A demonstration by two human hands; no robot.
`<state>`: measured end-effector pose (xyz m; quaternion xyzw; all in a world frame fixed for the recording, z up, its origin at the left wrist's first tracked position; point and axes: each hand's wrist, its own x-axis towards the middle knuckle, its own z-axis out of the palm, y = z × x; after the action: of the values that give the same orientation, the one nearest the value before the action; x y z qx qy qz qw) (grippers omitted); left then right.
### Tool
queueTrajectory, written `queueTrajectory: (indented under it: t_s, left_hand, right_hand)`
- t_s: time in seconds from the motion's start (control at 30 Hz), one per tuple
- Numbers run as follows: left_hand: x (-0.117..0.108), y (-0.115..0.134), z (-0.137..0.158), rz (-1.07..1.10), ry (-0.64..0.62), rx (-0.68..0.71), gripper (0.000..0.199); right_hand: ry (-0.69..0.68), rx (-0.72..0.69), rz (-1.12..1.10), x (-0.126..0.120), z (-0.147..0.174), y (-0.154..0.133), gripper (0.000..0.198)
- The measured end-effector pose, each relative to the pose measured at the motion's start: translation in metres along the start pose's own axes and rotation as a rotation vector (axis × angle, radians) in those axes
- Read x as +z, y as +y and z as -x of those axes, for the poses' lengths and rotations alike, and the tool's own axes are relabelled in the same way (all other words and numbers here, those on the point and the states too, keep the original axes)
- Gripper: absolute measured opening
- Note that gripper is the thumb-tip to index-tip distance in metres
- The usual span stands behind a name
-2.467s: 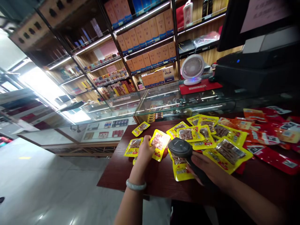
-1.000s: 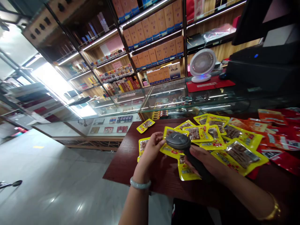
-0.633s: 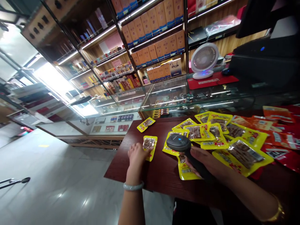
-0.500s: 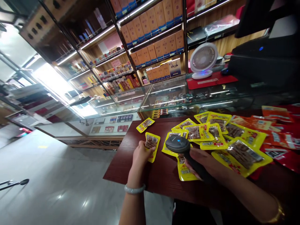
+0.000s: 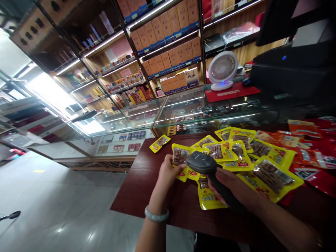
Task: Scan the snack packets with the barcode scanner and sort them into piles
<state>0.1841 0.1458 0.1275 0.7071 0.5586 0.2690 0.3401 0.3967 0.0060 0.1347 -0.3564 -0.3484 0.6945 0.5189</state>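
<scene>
My left hand (image 5: 169,171) pinches a yellow snack packet (image 5: 180,155) with a clear window showing brown strips inside. My right hand (image 5: 228,182) is wrapped round the handle of a dark grey barcode scanner (image 5: 202,161), its head pointing left, close beside the held packet. Under and behind the scanner lies a loose pile of similar yellow packets (image 5: 217,151). One packet (image 5: 212,200) lies below the scanner, partly covered by my right hand. A single packet (image 5: 159,142) lies apart near the table's far left corner.
Red and orange packets (image 5: 315,154) are heaped at the right of the dark wooden table (image 5: 139,185). Behind it stands a glass display counter (image 5: 183,120) bearing a white fan (image 5: 223,68) on a red mat (image 5: 233,92). A black machine (image 5: 288,70) stands at the right.
My left hand has moved right with the yellow packet, bringing it up beside the scanner's head. The scanner stays in my right hand, nearly in place. The view has shifted slightly.
</scene>
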Motion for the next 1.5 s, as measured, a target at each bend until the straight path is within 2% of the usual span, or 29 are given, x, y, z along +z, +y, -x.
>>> queueTrajectory:
  t_s: [0.1,0.17,0.2,0.27,0.3,0.4,0.5,0.6,0.67,0.77,0.87,0.97,1.03,1.2,1.3,1.4,1.43,1.5]
  left_hand:
    - [0.010,0.004,-0.029,0.068,-0.111,0.208,0.035]
    - [0.001,0.000,-0.059,-0.076,-0.029,0.272,0.037]
    - [-0.009,-0.003,-0.075,-0.195,0.060,0.248,0.037]
    - [-0.033,-0.011,-0.106,-0.521,0.179,0.087,0.039]
    - [-0.046,-0.015,-0.119,-0.659,0.168,-0.028,0.040]
    - [-0.072,-0.023,-0.144,-0.735,0.124,-0.136,0.042]
    - [-0.076,-0.026,-0.149,-0.748,0.055,-0.129,0.046]
    - [-0.066,-0.028,-0.137,-0.735,0.015,-0.080,0.049]
    - [-0.057,-0.029,-0.120,-0.608,-0.005,-0.055,0.043]
    - [-0.045,-0.026,-0.083,-0.313,0.037,0.018,0.036]
    - [-0.035,-0.015,-0.041,-0.090,0.075,0.100,0.038]
    - [-0.025,-0.001,-0.008,0.042,0.071,0.116,0.042]
    - [-0.017,0.007,0.006,0.058,0.081,0.120,0.043]
    - [0.003,0.017,0.020,0.071,0.055,0.089,0.047]
    - [0.021,0.029,0.025,0.237,-0.010,0.080,0.053]
    - [0.041,0.047,0.029,0.448,-0.134,0.174,0.064]
    - [0.047,0.052,0.030,0.445,-0.154,0.215,0.067]
    - [0.054,0.058,0.029,0.272,-0.115,0.269,0.070]
  right_hand:
    - [-0.001,-0.014,-0.045,-0.006,-0.002,0.001,0.047]
    - [0.019,-0.012,-0.081,-0.009,-0.002,0.002,0.045]
    - [0.032,-0.010,-0.089,-0.009,-0.003,0.002,0.044]
    - [0.062,-0.012,-0.079,-0.008,-0.003,0.003,0.043]
    - [0.069,-0.008,-0.064,-0.008,-0.004,0.002,0.044]
    - [0.067,-0.003,-0.033,-0.005,-0.006,0.002,0.046]
    - [0.084,-0.005,-0.044,-0.006,-0.008,0.003,0.044]
    - [0.099,-0.014,-0.036,-0.010,-0.012,0.007,0.046]
    - [0.112,-0.026,-0.030,-0.013,-0.014,0.010,0.047]
    - [0.127,-0.044,-0.025,-0.014,-0.013,0.009,0.047]
    - [0.104,-0.069,-0.019,-0.007,-0.004,0.002,0.050]
    - [0.102,-0.085,-0.002,0.002,0.010,-0.005,0.051]
    - [0.071,-0.093,0.018,0.006,0.018,-0.006,0.049]
    - [0.035,-0.134,0.036,0.002,0.031,-0.001,0.045]
    - [0.067,-0.159,-0.002,-0.007,0.038,0.005,0.043]
    - [0.128,-0.192,-0.056,-0.016,0.046,0.010,0.043]
    - [0.147,-0.198,-0.072,-0.019,0.050,0.011,0.044]
    - [0.180,-0.202,-0.101,-0.025,0.056,0.013,0.044]
